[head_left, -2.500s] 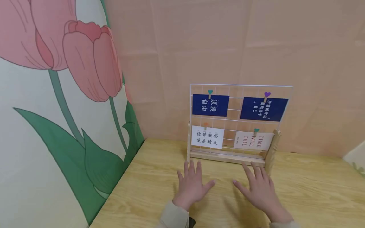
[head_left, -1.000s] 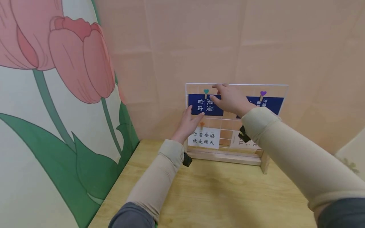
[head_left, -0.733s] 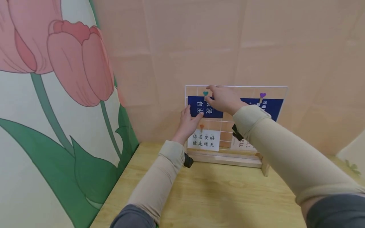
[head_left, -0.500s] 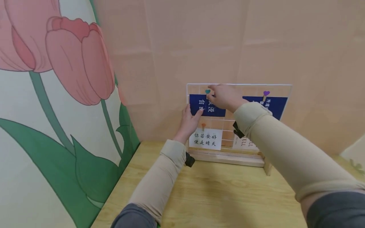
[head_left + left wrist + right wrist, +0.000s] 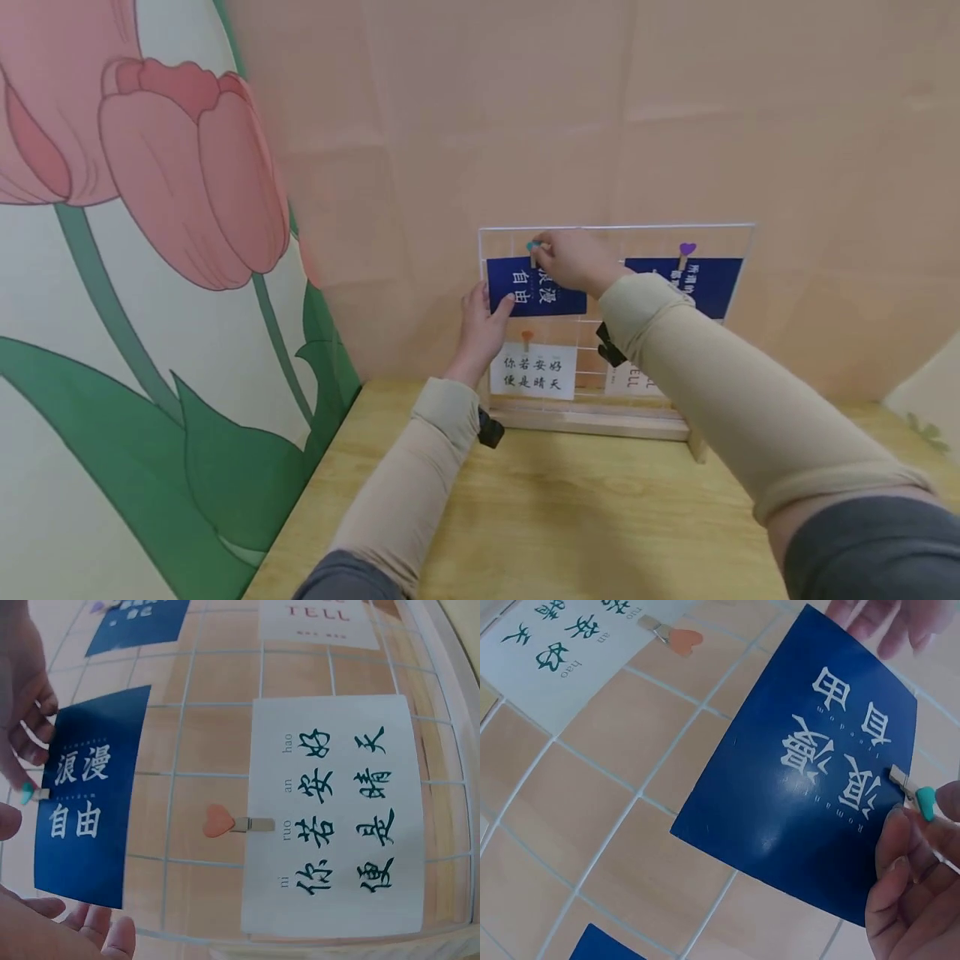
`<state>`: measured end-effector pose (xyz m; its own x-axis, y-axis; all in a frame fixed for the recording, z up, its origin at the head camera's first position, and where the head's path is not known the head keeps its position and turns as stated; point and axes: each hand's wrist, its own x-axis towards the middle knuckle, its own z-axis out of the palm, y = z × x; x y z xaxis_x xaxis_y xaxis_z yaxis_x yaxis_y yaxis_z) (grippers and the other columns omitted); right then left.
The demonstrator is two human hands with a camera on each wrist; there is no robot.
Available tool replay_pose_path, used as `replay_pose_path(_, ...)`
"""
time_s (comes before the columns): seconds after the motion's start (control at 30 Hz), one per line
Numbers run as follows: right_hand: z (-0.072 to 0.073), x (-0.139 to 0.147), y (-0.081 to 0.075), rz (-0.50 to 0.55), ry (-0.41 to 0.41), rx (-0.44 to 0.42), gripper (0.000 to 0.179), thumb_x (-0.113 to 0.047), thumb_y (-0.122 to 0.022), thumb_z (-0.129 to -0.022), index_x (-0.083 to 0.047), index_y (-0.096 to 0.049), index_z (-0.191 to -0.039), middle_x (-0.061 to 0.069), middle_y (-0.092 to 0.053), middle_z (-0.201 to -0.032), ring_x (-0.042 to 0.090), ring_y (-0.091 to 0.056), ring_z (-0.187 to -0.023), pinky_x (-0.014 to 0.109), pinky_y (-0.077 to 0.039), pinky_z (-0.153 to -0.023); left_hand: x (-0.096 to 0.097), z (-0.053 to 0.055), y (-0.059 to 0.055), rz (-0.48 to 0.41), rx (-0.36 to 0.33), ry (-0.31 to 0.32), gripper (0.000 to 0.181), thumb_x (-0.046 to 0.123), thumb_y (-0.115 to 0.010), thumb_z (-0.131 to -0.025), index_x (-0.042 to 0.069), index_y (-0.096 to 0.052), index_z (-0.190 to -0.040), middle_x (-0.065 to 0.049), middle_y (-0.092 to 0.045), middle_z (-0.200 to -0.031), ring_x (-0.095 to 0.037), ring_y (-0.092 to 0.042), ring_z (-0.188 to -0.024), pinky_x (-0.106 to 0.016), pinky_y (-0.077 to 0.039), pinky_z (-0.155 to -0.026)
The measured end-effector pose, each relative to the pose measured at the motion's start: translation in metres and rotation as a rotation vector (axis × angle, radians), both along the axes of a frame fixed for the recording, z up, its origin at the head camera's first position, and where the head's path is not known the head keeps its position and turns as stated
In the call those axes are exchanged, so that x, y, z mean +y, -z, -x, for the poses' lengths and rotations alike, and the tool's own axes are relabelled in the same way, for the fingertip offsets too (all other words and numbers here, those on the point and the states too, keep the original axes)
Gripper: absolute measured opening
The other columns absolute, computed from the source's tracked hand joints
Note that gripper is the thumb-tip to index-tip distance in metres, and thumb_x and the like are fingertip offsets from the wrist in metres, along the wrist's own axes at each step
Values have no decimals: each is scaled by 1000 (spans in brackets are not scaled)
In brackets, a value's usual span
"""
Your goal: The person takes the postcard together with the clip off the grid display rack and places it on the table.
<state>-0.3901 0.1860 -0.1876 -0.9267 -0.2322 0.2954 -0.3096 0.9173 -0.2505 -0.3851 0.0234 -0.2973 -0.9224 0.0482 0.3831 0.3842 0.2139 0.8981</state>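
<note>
right hand (image 5: 579,260) pinches teal heart clip (image 5: 925,803) on blue card (image 5: 757,825), card between hands. left hand (image 5: 482,332) spread at card's corner, contact unclear. white card (image 5: 341,814) with orange clip (image 5: 219,820) below both hands.

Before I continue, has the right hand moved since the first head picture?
Yes: against the rack's wooden base, the right hand has moved up and leftward, from low near the base's right end to the teal heart clip.

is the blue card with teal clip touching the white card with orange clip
Apart. The left wrist view shows wire grid between the blue card and white card; the orange heart stops short of the blue card.
</note>
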Motion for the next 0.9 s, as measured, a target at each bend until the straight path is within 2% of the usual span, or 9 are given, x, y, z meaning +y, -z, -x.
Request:
replay_pose_path(0.13, 1, -1, 3, 28, -13, 4, 43, -27, -44, -111, -2, -56, -145, 24, -64, -133, 40, -62, -122, 56, -42, -109, 1, 2, 8, -80, -20, -10, 59, 28, -57, -106, -3, -39, -153, -21, -51, -143, -34, -49, -133, -43, -39, -113)
replay_pose_path(0.27, 0, -4, 4, 46, -22, 14, 41, -26, -45, -112, 0, -58, -141, 23, -66, -128, 37, -65, -113, 54, -48, -101, 0, 4, 12, -100, -18, -60, 43, 21, -57, -106, -2, -52, -142, -18, -61, -128, -29, -57, -119, -41, -46, -105)
replay_pose_path(0.37, -2, -7, 3, 54, -32, 29, 40, -24, -46, -111, 2, -60, -138, 22, -68, -122, 35, -66, -106, 51, -51, -97, -2, 5, 12, -77, -12, -108, 27, 12, -55, -105, -3, -59, -127, -13, -61, -109, -23, -58, -99, -36, -50, -90)
replay_pose_path(0.47, -3, -10, 0, 64, -42, 42, 38, -23, -47, -111, 4, -62, -135, 21, -69, -118, 33, -67, -102, 49, -53, -94, -4, 7, 10, -59, -10, -157, 18, 6, -52, -102, -3, -61, -115, -8, -57, -96, -20, -53, -85, -31, -46, -76)
replay_pose_path(0.6, -4, -14, -6, 89, -55, 37, 36, -21, -47, -111, 4, -62, -133, 20, -69, -114, 32, -65, -97, 47, -54, -88, -6, 8, 6, -52, -13, -197, 16, 4, -51, -101, -2, -62, -111, -6, -55, -93, -19, -52, -83, -29, -43, -72)
replay_pose_path(0.77, -6, -16, -10, 160, -58, -26, 28, -18, -47, -111, 2, -61, -125, 17, -67, -105, 28, -62, -88, 41, -52, -77, -8, 8, 5, -68, -24, -190, 15, 4, -51, -101, -1, -61, -110, -6, -54, -93, -20, -52, -82, -30, -43, -72)
replay_pose_path(0.9, -6, -17, -8, 189, -72, -46, 23, -17, -48, -111, 1, -60, -119, 16, -66, -106, 28, -64, -90, 40, -52, -77, -9, 8, 6, -76, -27, -194, 13, 3, -51, -101, -1, -61, -108, -6, -54, -92, -19, -51, -82, -29, -42, -71)
